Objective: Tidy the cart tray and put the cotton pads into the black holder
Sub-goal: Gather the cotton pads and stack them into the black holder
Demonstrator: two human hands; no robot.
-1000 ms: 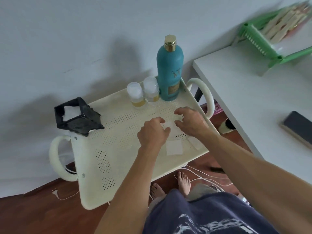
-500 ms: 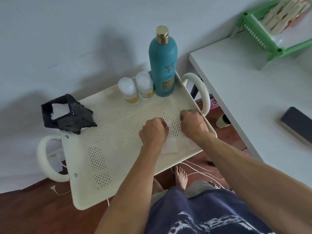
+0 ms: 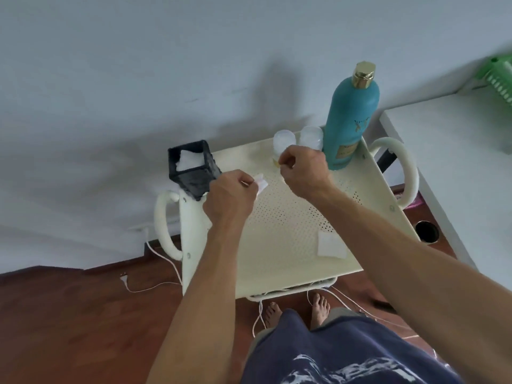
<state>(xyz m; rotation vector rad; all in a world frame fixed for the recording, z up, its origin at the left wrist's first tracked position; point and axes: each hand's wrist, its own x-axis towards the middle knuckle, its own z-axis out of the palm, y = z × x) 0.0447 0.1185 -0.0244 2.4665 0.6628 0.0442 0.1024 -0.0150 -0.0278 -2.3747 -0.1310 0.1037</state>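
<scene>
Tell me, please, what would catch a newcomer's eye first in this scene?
Probably the tall teal bottle with its gold cap, upright at the far right corner of the cream cart tray. Next, the left hand pinching a white cotton pad just beside the black holder at the far left corner, which already has white pads inside. One loose pad lies near the tray's right front edge.

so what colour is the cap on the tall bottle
Gold, on the teal bottle; the cap shows clearly in the head view.

Both arms stretch forward, left hand (image 3: 231, 196) pinched closed, right hand (image 3: 303, 173) curled in a loose fist.
</scene>
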